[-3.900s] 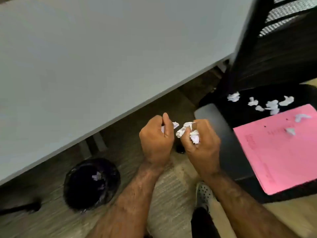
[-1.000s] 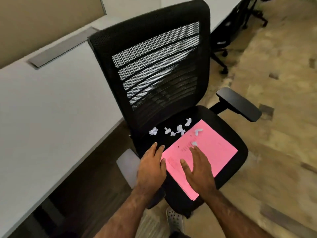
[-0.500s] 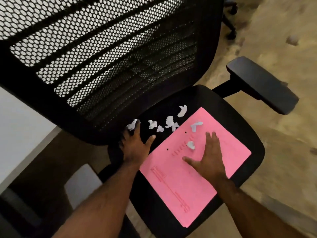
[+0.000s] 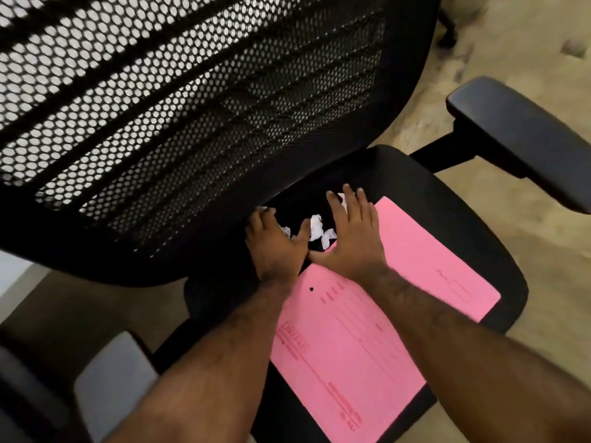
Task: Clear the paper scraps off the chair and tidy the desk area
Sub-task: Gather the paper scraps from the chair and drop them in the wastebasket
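Several white paper scraps [image 4: 316, 227] lie at the back of the black chair seat [image 4: 447, 219], just under the mesh backrest [image 4: 192, 116]. My left hand [image 4: 275, 247] rests palm down over the left scraps, fingers spread. My right hand [image 4: 355, 231] lies flat to their right, its fingers reaching past the far corner of a pink folder [image 4: 367, 330] that covers much of the seat. Both hands flank the scraps, thumbs nearly touching. Some scraps are hidden under my hands.
The chair's right armrest [image 4: 521, 139] sticks out at the upper right, the left armrest [image 4: 112, 378] at the lower left. Beige floor [image 4: 527, 43] lies beyond the chair. A white desk edge [image 4: 12, 266] shows at far left.
Both hands have slid forward to the back of the seat and closed in around the scraps. The right hand moved off the folder's middle to its far corner. The view has come closer.
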`<act>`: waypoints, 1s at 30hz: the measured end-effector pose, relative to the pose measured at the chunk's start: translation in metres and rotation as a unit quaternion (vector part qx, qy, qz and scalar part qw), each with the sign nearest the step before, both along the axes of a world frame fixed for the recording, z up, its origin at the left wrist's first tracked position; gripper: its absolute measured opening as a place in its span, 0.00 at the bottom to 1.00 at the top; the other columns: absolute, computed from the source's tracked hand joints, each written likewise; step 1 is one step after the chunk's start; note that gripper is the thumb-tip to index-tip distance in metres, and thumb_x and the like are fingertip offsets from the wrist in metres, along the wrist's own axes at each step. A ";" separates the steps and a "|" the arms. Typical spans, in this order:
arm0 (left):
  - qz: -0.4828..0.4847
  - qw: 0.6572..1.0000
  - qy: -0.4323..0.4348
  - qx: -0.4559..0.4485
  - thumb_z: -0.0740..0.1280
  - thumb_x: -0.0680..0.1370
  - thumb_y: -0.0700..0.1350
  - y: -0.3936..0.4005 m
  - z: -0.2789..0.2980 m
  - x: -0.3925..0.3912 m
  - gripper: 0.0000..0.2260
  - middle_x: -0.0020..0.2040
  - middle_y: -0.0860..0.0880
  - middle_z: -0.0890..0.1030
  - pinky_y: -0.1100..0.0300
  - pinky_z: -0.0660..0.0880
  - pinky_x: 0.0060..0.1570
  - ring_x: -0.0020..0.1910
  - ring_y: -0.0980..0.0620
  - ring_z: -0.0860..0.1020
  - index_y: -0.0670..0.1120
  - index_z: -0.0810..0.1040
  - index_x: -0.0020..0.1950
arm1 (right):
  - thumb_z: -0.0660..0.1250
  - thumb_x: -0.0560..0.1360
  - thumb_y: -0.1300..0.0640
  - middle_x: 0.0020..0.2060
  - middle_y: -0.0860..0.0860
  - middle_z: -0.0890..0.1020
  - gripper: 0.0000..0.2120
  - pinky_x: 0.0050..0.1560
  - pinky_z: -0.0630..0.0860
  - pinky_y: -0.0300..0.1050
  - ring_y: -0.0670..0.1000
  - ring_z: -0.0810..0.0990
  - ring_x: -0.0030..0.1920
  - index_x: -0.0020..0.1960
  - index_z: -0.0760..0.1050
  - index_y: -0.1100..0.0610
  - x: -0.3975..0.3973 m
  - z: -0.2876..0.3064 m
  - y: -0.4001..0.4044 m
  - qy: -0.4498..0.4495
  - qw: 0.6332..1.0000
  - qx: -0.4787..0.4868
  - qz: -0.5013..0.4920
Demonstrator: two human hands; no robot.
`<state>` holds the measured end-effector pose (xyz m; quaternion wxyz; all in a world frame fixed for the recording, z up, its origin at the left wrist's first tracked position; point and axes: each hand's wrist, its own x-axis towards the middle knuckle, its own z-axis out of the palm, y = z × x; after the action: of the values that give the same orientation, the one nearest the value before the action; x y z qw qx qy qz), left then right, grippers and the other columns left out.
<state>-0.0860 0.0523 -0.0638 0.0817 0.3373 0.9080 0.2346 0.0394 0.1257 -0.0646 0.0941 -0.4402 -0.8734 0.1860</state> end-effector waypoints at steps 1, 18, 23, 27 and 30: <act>-0.046 0.999 0.017 0.001 0.67 0.72 0.60 0.001 -0.003 -0.002 0.28 0.66 0.44 0.72 0.48 0.70 0.60 0.63 0.44 0.71 0.44 0.72 0.65 | 0.68 0.61 0.33 0.77 0.57 0.59 0.48 0.74 0.53 0.61 0.60 0.52 0.77 0.76 0.58 0.50 -0.002 0.000 0.005 -0.008 1.000 0.004 0.020; -0.246 0.919 0.280 -0.127 0.70 0.73 0.50 0.027 -0.013 -0.016 0.07 0.42 0.47 0.79 0.61 0.72 0.25 0.34 0.51 0.77 0.47 0.77 0.42 | 0.63 0.78 0.53 0.46 0.60 0.80 0.12 0.35 0.74 0.52 0.62 0.78 0.42 0.52 0.78 0.61 -0.018 -0.002 0.030 -0.026 0.982 0.098 0.160; -0.233 0.909 0.278 -0.207 0.74 0.66 0.56 0.032 -0.003 -0.015 0.12 0.32 0.51 0.79 0.66 0.67 0.20 0.23 0.56 0.75 0.49 0.79 0.32 | 0.60 0.81 0.49 0.45 0.61 0.80 0.15 0.36 0.73 0.53 0.65 0.79 0.41 0.54 0.76 0.61 -0.026 -0.005 0.042 -0.020 0.988 0.066 0.134; -0.223 0.916 0.264 -0.204 0.77 0.66 0.53 0.013 0.000 -0.016 0.16 0.23 0.50 0.77 0.67 0.67 0.18 0.19 0.54 0.75 0.46 0.76 0.26 | 0.64 0.78 0.48 0.42 0.63 0.82 0.16 0.37 0.73 0.55 0.67 0.80 0.39 0.50 0.77 0.63 -0.031 0.001 0.049 0.033 0.997 0.046 0.048; -0.186 0.932 0.235 -0.204 0.74 0.70 0.50 -0.007 0.003 -0.020 0.16 0.22 0.47 0.77 0.64 0.70 0.21 0.20 0.49 0.77 0.44 0.77 0.27 | 0.68 0.76 0.49 0.35 0.61 0.82 0.15 0.36 0.76 0.53 0.63 0.80 0.35 0.45 0.77 0.63 -0.026 0.017 0.054 0.172 0.978 0.009 -0.117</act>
<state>-0.1064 0.0455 -0.0611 -0.0245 0.5219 0.8505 -0.0607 0.0131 0.1794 -0.0480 0.2682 -0.5000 -0.7881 0.2385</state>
